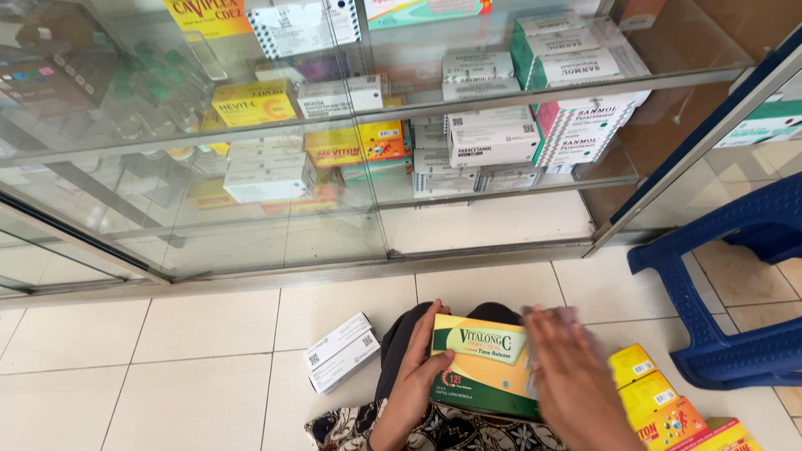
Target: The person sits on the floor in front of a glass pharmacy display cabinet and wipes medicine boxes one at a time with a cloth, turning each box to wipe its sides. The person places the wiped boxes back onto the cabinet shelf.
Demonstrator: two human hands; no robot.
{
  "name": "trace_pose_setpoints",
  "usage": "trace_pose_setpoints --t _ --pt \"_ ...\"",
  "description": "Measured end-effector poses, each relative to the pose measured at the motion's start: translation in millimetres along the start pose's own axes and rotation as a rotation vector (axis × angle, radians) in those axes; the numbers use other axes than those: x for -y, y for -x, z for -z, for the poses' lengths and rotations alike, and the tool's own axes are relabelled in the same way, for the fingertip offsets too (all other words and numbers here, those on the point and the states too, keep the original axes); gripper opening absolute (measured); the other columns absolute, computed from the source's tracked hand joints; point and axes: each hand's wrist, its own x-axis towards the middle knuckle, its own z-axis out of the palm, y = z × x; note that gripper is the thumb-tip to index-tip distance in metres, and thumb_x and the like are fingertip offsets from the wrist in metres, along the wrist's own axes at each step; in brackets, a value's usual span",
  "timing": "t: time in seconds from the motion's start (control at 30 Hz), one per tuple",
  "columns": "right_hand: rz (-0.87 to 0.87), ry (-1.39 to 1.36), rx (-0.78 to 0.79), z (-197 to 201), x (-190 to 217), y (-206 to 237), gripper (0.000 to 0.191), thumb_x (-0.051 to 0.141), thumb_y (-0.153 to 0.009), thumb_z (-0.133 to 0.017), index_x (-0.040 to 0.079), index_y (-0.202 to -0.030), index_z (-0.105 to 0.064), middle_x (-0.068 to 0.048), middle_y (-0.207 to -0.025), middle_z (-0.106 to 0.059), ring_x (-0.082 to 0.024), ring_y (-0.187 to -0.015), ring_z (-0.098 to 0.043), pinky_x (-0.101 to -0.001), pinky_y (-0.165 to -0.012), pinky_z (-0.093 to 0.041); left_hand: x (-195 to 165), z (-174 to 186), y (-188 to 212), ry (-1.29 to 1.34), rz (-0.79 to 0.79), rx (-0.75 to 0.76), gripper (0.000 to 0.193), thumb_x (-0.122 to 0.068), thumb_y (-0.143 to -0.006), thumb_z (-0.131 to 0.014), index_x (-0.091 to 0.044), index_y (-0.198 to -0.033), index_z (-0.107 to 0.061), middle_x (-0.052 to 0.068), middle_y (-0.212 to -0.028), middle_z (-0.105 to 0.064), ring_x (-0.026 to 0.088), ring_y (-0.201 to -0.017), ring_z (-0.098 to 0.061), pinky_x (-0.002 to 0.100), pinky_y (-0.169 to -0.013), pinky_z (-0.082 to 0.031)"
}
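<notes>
Hands meet over a green and yellow box [489, 367] resting on the person's lap, low in the middle of the view. Left hand [415, 380] clasps the box's left end, thumb over the top edge and fingers curled against its side, so this grip is pressed onto the box. Right hand [568, 372] lies flat across the box's right part with fingers spread (it is blurred, so whether it actually grips cannot be told).

On the tiled floor [209, 359] just left of the knee lie two white cartons [341, 351], stacked and turned at an angle. To the right of the lap, a row of yellow and orange boxes [656, 401] runs toward the lower corner. A blue plastic stool [735, 284] stands near them at the right edge.

Ahead stands a glass cabinet [334, 150], its shelves filled with white, yellow and green medicine cartons [493, 138], stacked several high.
</notes>
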Motion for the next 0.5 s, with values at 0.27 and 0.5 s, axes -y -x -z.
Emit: trace_pose_setpoints --t 0.27,0.5 --pt "0.335 0.044 0.126 -31 26 -3 0.065 0.030 -0.095 -0.051 -0.005 -0.147 -0.035 -0.022 -0.157 -0.036 -0.031 -0.147 -0.034 -0.0511 -0.118 -0.024 20 19 -18 0.061 0.036 -0.048 0.073 -0.002 -0.087 -0.054 -0.011 -0.157 -0.037 0.010 -0.158 -0.046 0.021 -0.144 -0.044 0.029 -0.114 -0.034" --pt "0.396 -0.124 0.093 -66 10 -8 0.089 0.047 -0.076 -0.074 -0.003 -0.143 -0.043 -0.018 -0.157 -0.044 -0.031 -0.146 -0.039 -0.0533 -0.114 -0.029 36 29 -38 0.185 0.083 -0.074 0.072 -0.002 -0.089 -0.053 -0.012 -0.158 -0.035 0.008 -0.160 -0.044 0.021 -0.147 -0.040 0.029 -0.115 -0.031"
